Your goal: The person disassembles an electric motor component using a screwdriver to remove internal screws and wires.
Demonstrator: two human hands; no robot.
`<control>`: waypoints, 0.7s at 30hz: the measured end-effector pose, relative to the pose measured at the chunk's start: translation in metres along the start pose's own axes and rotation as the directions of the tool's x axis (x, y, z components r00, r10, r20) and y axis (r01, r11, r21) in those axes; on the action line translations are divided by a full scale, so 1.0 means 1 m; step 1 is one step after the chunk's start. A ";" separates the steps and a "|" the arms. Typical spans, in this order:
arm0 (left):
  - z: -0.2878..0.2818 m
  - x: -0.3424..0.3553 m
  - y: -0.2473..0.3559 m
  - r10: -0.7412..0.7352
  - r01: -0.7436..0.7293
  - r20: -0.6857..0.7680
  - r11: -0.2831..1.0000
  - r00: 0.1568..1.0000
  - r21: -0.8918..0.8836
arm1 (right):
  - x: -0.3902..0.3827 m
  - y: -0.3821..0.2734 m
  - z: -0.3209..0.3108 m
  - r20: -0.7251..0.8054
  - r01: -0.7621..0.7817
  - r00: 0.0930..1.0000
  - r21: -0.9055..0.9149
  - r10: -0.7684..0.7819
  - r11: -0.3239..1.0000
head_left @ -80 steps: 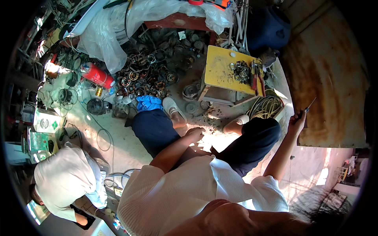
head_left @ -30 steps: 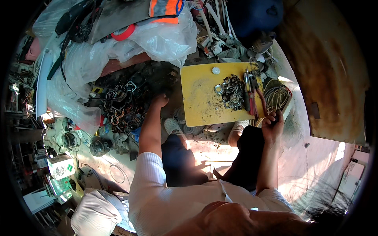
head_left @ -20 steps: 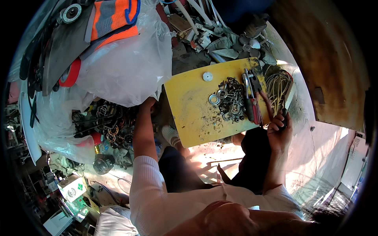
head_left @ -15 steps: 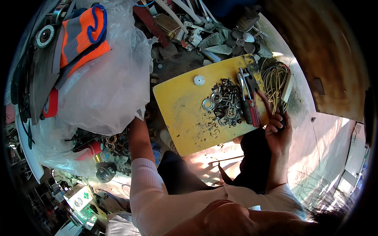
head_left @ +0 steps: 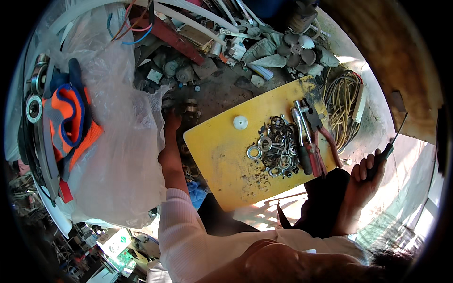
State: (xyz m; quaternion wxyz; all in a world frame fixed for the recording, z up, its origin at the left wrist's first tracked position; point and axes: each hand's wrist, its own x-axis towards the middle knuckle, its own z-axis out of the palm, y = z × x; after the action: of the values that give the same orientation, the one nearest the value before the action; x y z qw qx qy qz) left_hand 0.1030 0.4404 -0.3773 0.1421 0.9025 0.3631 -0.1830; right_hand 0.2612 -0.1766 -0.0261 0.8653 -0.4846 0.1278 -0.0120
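Note:
My right hand is closed round the dark handle of a screwdriver, off the right side of the yellow board; its thin shaft points up and away. My left hand reaches down beside the plastic sheet, next to dark metal parts and a brass-coloured cylinder. Its fingers are in shadow and partly hidden. Lying on the board are a pile of rings and small metal parts, a white disc, a ratchet wrench and red-handled pliers.
Orange and grey gloves rest on the plastic at the left. A coil of cable lies right of the board. Beyond it are a fan blade, white tubes and scrap. A brown panel stands at the far right.
My right hand has moved right, away from the board's edge, with the screwdriver now plainly in it. My left hand, hidden under the plastic before, has come partly into sight farther forward.

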 end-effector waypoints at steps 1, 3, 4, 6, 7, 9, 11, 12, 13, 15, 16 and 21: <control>-0.002 0.005 -0.007 0.035 -0.036 -0.050 0.999 0.998 -0.010 | 0.001 -0.001 0.002 -0.001 0.033 0.999 -0.019 -0.033 0.999; 0.018 0.013 -0.057 0.078 -0.083 -0.132 0.996 0.988 -0.028 | 0.008 -0.002 0.007 0.006 0.071 0.997 -0.072 -0.071 0.995; 0.014 0.028 -0.056 0.109 -0.104 -0.096 0.993 0.989 0.056 | 0.011 -0.001 0.011 0.015 0.109 0.994 -0.079 -0.108 0.991; 0.019 0.029 -0.059 -0.045 0.049 -0.039 0.995 0.998 0.087 | 0.014 -0.002 0.006 0.062 0.150 0.988 -0.099 -0.144 0.984; 0.014 0.037 -0.035 -0.105 0.112 -0.052 0.981 0.993 0.157 | 0.009 -0.003 0.004 0.073 0.193 0.980 -0.110 -0.186 0.975; 0.000 0.050 -0.034 -0.154 0.162 -0.052 0.959 0.987 0.233 | 0.007 -0.004 0.002 0.050 0.195 0.981 -0.135 -0.190 0.972; -0.005 0.053 -0.046 -0.208 0.208 -0.023 0.952 0.978 0.225 | 0.007 -0.005 0.011 0.038 0.203 0.979 -0.181 -0.199 0.962; -0.009 0.057 -0.051 -0.228 0.225 -0.003 0.957 0.974 0.182 | 0.010 -0.004 0.014 0.037 0.205 0.979 -0.172 -0.201 0.964; -0.013 0.059 -0.053 -0.232 0.227 0.013 0.958 0.973 0.176 | 0.011 -0.002 0.016 0.031 0.206 0.979 -0.161 -0.204 0.965; -0.017 0.064 -0.051 -0.228 0.217 0.039 0.958 0.973 0.190 | 0.011 -0.001 0.019 0.015 0.197 0.980 -0.154 -0.198 0.968; -0.021 0.065 -0.047 -0.218 0.203 0.047 0.955 0.975 0.215 | 0.011 -0.001 0.021 0.003 0.188 0.982 -0.157 -0.190 0.970; -0.035 0.070 -0.033 -0.253 0.227 0.074 0.939 0.965 0.257 | 0.013 -0.004 0.017 0.043 0.167 0.986 -0.163 -0.162 0.972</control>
State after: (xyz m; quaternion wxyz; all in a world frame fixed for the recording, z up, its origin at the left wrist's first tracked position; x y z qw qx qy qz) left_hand 0.1346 0.5189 -0.3808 0.0245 0.8510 0.4370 -0.2903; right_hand 0.2782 -0.1660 -0.0170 0.8196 -0.5642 0.0750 -0.0655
